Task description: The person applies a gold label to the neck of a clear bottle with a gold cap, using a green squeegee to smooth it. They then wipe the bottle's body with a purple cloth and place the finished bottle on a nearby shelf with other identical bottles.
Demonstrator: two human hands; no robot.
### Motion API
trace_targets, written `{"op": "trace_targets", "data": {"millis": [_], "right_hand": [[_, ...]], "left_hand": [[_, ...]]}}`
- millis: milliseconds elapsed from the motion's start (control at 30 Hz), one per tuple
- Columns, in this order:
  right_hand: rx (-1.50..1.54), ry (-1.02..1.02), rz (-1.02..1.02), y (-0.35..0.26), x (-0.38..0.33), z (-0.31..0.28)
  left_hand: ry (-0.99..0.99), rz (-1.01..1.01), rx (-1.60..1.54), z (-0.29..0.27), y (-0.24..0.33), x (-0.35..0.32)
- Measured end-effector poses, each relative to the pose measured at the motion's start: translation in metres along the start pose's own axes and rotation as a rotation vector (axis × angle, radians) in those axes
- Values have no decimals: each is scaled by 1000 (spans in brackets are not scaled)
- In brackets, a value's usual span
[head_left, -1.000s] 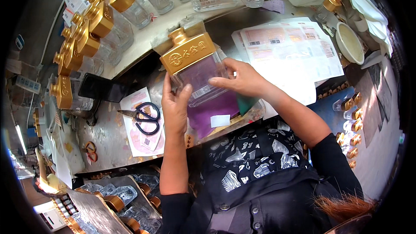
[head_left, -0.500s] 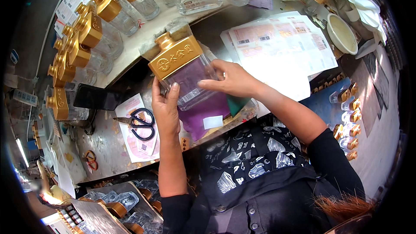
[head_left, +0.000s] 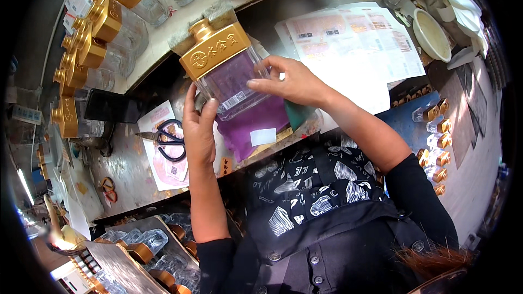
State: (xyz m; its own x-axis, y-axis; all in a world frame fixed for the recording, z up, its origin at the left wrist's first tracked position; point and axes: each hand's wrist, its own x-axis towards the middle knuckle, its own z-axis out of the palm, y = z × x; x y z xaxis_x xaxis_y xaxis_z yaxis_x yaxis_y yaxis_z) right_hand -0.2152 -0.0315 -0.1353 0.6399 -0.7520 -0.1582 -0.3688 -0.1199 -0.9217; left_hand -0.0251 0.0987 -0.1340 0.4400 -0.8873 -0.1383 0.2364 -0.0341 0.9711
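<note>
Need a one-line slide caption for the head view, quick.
Both hands, left hand and right hand, hold a clear gold-capped bottle over a purple cloth, scissors alongside.

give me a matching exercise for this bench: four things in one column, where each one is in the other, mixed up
Things:
1. scissors
2. bowl
3. purple cloth
4. bottle

Places:
A. far right of the bench
B. held between the left hand and right hand
C. on a paper left of the left hand
D. on the bench under the held bottle

Pairs: 1-C, 2-A, 3-D, 4-B
</note>
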Motion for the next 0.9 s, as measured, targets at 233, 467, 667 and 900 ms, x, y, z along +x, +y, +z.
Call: {"op": "trace_targets", "data": {"millis": [233, 467, 667, 900], "right_hand": [[-19, 23, 26, -2, 0, 2], [-9, 14, 40, -1, -1, 3], [768, -4, 319, 8, -3, -12], [1065, 179, 110, -18, -26, -10]], "left_hand": [[8, 30, 34, 6, -4, 1], [3, 41, 27, 6, -5, 0], [5, 45, 93, -3, -10, 5], [14, -8, 33, 2, -1, 0]]}}
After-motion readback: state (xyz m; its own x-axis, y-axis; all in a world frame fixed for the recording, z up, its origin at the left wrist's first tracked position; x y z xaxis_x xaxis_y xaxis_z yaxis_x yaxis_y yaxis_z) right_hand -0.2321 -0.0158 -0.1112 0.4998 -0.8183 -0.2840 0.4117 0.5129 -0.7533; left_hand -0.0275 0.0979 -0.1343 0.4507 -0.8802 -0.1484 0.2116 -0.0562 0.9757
